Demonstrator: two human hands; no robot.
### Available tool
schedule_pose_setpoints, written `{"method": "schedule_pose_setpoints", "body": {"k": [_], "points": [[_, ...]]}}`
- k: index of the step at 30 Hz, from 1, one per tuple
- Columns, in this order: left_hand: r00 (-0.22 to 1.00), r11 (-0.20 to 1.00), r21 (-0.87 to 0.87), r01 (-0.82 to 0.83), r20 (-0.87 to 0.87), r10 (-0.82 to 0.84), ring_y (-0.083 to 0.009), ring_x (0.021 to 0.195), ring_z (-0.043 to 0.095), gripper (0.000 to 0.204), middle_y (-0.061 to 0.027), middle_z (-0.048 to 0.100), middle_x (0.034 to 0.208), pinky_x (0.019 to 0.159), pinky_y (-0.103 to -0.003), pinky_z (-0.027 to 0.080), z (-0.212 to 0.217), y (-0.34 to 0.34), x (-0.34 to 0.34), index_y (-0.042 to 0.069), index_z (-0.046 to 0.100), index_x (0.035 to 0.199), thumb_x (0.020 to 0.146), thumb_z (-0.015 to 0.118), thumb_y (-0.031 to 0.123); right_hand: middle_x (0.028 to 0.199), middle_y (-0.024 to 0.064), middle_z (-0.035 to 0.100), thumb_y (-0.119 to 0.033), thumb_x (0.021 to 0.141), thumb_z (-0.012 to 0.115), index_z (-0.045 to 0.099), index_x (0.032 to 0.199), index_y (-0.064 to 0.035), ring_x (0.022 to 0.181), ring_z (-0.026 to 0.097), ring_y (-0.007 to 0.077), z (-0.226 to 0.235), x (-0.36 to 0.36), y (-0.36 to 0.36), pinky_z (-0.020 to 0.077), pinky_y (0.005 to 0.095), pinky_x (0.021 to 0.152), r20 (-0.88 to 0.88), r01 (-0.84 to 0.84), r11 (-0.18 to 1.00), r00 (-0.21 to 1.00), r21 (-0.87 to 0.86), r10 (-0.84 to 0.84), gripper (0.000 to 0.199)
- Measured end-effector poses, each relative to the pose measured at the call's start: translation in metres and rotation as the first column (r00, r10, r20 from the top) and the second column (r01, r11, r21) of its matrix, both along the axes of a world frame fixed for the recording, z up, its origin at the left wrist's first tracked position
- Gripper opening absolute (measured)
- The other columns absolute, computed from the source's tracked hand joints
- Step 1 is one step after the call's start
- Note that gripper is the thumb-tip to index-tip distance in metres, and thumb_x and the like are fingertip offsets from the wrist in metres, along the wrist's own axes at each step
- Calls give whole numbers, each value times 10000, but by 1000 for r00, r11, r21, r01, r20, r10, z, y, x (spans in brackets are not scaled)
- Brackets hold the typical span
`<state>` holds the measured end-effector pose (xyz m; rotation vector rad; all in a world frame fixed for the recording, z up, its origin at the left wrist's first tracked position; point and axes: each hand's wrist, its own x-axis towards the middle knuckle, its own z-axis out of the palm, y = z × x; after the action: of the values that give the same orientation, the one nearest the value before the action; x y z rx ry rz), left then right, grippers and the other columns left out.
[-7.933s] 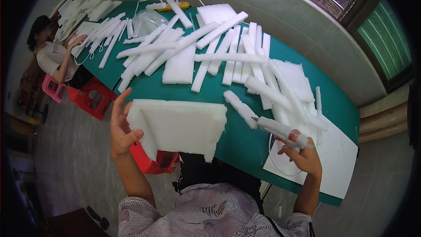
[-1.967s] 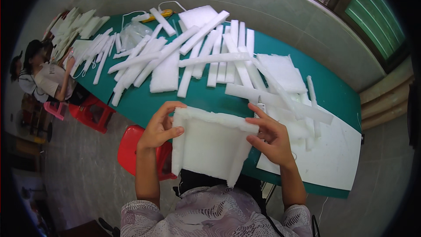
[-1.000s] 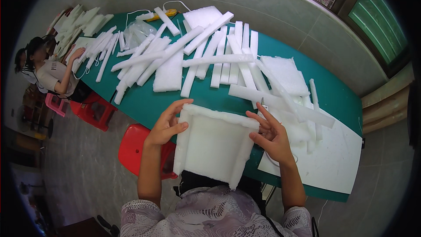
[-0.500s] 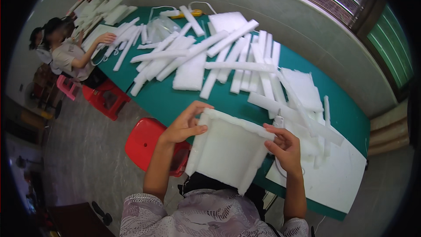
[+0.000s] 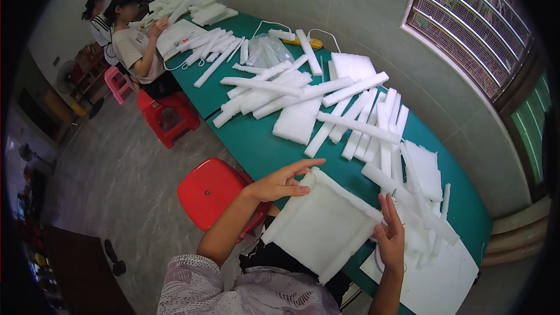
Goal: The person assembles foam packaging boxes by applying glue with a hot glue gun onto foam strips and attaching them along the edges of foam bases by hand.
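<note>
A shallow white foam tray [image 5: 324,221], a flat sheet with raised strips along its edges, is tilted over my lap at the table's near edge. My left hand [image 5: 279,184] holds its upper left corner, thumb over the border strip and index finger stretched out past the corner. At the right corner, my right hand [image 5: 391,236] has its thumb at the edge and its fingers pointing up. Some of the fingers are hidden behind the foam. Just beyond my right hand, a small tool with a pointed metal tip [image 5: 394,195] lies partly covered among foam pieces.
Many white foam strips [image 5: 359,125] and sheets are piled across the green table [image 5: 233,146]. A white board [image 5: 431,280] lies at the right. A red stool [image 5: 210,192] stands at my left. Two people [image 5: 137,52] sit at the far left end.
My view has swung left. The foam tray has turned and tipped flatter, its right side lower. My left index finger has stretched out, and my right fingers have straightened upward.
</note>
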<state>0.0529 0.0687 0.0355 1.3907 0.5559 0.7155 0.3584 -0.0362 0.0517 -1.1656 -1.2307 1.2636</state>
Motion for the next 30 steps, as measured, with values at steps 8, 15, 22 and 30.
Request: {"method": "schedule_pose_setpoints", "body": {"k": [8, 15, 22, 30], "points": [[993, 993, -99, 59, 109, -49, -111, 962, 554, 796, -145, 439, 1313, 762, -201, 472, -4, 10, -3, 76, 182, 1482, 836, 647, 71, 1409, 227, 377, -130, 743, 711, 188, 1481, -62, 1172, 512, 280, 5, -16, 1, 435, 338, 954, -140, -96, 994, 986, -50, 88, 907], [991, 994, 49, -98, 99, 92, -178, 954, 601, 577, -142, 507, 1210, 775, -280, 509, 5, 42, -36, 34, 355, 1344, 860, 656, 125, 1336, 232, 439, -45, 660, 695, 214, 1467, -66, 1197, 495, 311, 16, -20, 7, 406, 388, 1007, -217, 30, 991, 974, -129, -58, 940], [777, 771, 115, -627, 169, 607, -113, 602, 576, 222, -46, 589, 652, 593, -250, 467, -16, 161, -143, 22, 560, 821, 966, 506, 182, 1358, 243, 413, -131, 660, 727, 187, 1466, -38, 1232, 460, 340, 20, 1, 7, 356, 406, 1060, -245, 274, 958, 926, -83, -286, 974], [152, 192, 941, -280, -154, 976, -282, 898, 618, 312, -150, 634, 949, 755, -378, 486, -53, 328, -222, 121, 600, 1122, 920, 537, 351, 1400, 222, 376, -189, 687, 755, 149, 1476, -57, 1254, 441, 345, 19, 20, 12, 353, 432, 1070, -319, 415, 903, 846, -109, -428, 1004]]}}
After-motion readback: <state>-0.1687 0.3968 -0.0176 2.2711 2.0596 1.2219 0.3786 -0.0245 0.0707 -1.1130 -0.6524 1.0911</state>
